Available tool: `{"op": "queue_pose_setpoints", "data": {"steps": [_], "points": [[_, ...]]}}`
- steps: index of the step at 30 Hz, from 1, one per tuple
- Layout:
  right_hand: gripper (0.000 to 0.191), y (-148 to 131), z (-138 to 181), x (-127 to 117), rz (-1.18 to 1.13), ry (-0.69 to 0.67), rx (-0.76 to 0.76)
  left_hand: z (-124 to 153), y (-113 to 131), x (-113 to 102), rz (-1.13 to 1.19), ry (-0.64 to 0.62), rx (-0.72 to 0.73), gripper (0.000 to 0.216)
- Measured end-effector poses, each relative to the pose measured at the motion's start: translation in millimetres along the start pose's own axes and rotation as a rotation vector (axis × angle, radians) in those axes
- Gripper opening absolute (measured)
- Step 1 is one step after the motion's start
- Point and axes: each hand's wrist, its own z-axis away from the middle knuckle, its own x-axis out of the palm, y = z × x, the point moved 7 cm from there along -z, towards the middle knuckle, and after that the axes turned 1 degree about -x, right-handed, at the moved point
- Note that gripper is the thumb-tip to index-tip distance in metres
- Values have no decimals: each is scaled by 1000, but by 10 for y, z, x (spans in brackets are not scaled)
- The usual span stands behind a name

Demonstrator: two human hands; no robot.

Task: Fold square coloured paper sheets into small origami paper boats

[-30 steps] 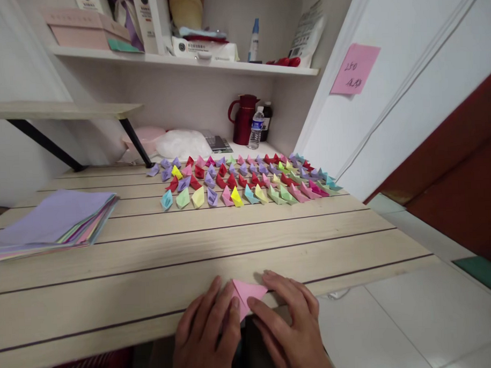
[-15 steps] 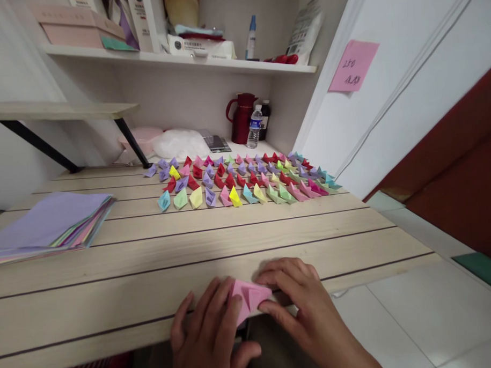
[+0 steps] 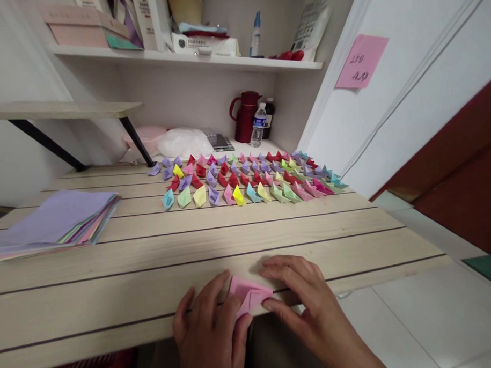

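A partly folded piece of pink origami paper (image 3: 251, 294) lies at the table's front edge, with a raised flap in its middle. My left hand (image 3: 212, 324) grips its left side, thumb below and index finger on top. The other left fingers rest bent on the tabletop. My right hand (image 3: 306, 300) is at the paper's right corner, its thumb tip touching or very near that corner. The right fingers are spread, arched above the table and apart from the paper. The paper's left edge is hidden under my left fingers.
Rows of small folded paper boats (image 3: 238, 195) in many colours stand across the back of the table (image 3: 171, 251). A stack of coloured paper sheets (image 3: 61, 217) lies at the left. Behind are a dark red jug (image 3: 246, 117), a water bottle (image 3: 258, 124) and a shelf (image 3: 185, 60).
My right fingers have lifted slightly off the pink paper. My left thumb has moved up to the paper's lower edge, and the flap has shifted in shape. The view has turned slightly.
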Motion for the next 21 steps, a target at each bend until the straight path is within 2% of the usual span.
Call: {"op": "queue_pose_setpoints", "data": {"steps": [3,6,8,12,16,21], "points": [[25,-28,-26,-12,7,-23,-29,12,-47,-2,34,-3,-78,20],[13,-64,-81,-17,-11,-85,-45,22,-1,-4,13,-14,13,20],[7,-79,-122,10,-43,-146,-35,23,-15,-21,-13,-4,20,18],[15,-60,-199,81,-64,-168,30,18,-142,-51,-6,-5,-117,14],[18,-67,-241,161,-39,-157,30,12,-110,-31,-41,-45,-20,6],[19,-64,-237,239,57,-177,21,0,-66,0,-105,-17,-40,5]]}}
